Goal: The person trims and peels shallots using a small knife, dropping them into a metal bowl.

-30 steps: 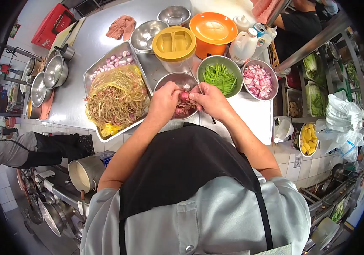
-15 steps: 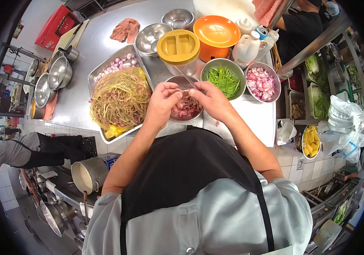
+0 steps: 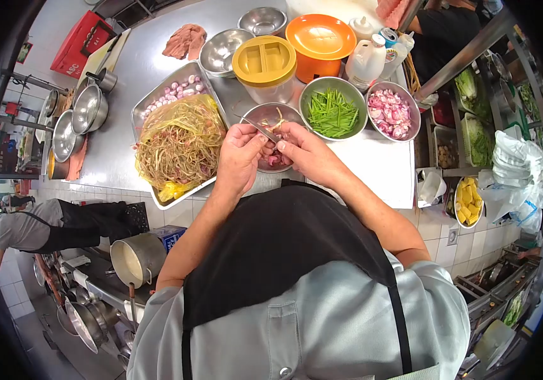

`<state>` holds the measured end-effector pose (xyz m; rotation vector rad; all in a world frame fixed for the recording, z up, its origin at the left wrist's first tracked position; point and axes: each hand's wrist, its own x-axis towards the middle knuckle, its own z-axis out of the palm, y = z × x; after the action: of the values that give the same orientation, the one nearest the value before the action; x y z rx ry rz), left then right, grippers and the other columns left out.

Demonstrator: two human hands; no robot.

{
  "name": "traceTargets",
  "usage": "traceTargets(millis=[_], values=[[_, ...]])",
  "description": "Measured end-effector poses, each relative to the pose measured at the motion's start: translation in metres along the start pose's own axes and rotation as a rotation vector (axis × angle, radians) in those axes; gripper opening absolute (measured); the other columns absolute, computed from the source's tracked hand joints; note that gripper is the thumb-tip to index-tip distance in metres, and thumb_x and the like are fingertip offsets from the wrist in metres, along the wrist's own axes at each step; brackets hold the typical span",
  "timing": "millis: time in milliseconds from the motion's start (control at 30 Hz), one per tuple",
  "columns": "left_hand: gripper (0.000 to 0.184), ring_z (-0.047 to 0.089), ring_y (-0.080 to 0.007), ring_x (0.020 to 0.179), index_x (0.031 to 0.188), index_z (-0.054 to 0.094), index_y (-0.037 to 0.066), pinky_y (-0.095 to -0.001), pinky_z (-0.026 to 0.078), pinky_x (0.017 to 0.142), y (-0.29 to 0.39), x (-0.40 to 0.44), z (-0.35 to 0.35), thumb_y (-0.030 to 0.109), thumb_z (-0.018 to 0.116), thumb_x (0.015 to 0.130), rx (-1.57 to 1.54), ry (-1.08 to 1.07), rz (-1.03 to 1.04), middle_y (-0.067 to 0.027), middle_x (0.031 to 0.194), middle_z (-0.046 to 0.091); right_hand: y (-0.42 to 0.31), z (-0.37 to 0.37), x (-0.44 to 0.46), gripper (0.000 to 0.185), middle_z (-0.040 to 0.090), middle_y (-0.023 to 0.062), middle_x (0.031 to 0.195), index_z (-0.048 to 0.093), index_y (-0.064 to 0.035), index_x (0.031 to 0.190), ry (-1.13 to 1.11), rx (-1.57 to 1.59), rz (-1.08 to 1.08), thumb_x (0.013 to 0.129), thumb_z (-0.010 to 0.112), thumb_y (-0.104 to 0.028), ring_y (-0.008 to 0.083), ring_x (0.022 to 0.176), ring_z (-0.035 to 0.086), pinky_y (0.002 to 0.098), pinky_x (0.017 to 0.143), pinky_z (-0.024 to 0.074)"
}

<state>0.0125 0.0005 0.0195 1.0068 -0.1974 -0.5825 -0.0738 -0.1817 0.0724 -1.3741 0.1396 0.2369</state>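
Note:
A small knife is gripped in my right hand, its blade slanting up and left across my fingertips. My left hand pinches a small shallot against the blade; fingers cover most of it. Both hands are above the near side of a steel bowl with reddish peels and shallot pieces in it. To the left, a metal tray bears a yellow net bag of shallots with long dry stalks and loose peeled shallots.
Behind the bowl stands a clear container with a yellow lid. Bowls of cut green vegetables and peeled shallots sit to the right, above a white board. An orange plate and bottles stand farther back.
The knife has swung from pointing up over the bowl to lying across my fingertips, pointing left. Both hands have turned slightly and stay close together.

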Motion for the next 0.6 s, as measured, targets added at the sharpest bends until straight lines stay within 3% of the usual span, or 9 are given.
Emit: traceTargets(millis=[167,267,367,467,600], values=[[0.02,0.072,-0.0226,0.097,0.122,0.058,0.002,-0.0379,0.06,0.086,0.001,-0.003,-0.009,0.004,0.064,0.103,-0.056,-0.08,-0.01,-0.0147,0.113,0.072,0.005,-0.007,-0.003,0.032,0.066,0.0047,0.113,0.053,-0.0039,0.142,-0.083,0.037,-0.001,0.11,0.052,-0.01,0.0091,0.1,0.061,0.0267,0.083,0.0528],[0.019,0.072,-0.0215,0.095,0.121,0.059,0.001,-0.0368,0.06,0.085,0.006,-0.004,-0.012,0.003,0.065,0.103,-0.124,-0.098,-0.053,-0.0144,0.111,0.072,0.004,-0.013,-0.005,0.038,0.062,0.0008,0.098,0.051,-0.0088,0.149,-0.07,0.016,0.069,0.111,0.05,-0.012,0.0072,0.082,0.057,0.0249,0.065,0.0472],[0.019,0.071,-0.0196,0.092,0.121,0.059,0.001,-0.0346,0.06,0.083,0.013,-0.006,-0.008,0.003,0.066,0.103,-0.082,-0.092,-0.097,-0.0134,0.107,0.072,0.01,-0.021,-0.006,0.042,0.053,-0.0028,0.082,0.049,-0.0138,0.154,-0.128,0.124,0.221,0.112,0.048,-0.016,0.006,0.063,0.044,0.0241,0.051,0.0342],[0.02,0.069,-0.0199,0.094,0.121,0.059,0.001,-0.034,0.057,0.085,0.01,-0.008,-0.007,0.004,0.064,0.102,-0.011,-0.09,-0.115,-0.0121,0.108,0.071,0.012,-0.013,-0.006,0.043,0.043,-0.0043,0.074,0.047,-0.0163,0.156,-0.116,0.241,0.271,0.113,0.046,-0.018,0.0061,0.054,0.032,0.0245,0.045,0.0262],[0.021,0.068,-0.0187,0.092,0.122,0.059,0.001,-0.0326,0.056,0.084,0.003,-0.007,-0.013,0.002,0.063,0.1,-0.032,-0.055,-0.118,-0.0109,0.107,0.07,0.012,-0.015,-0.005,0.045,0.045,-0.0035,0.075,0.043,-0.0152,0.158,-0.091,0.177,0.262,0.113,0.046,-0.019,0.0064,0.055,0.036,0.0244,0.045,0.0294]])
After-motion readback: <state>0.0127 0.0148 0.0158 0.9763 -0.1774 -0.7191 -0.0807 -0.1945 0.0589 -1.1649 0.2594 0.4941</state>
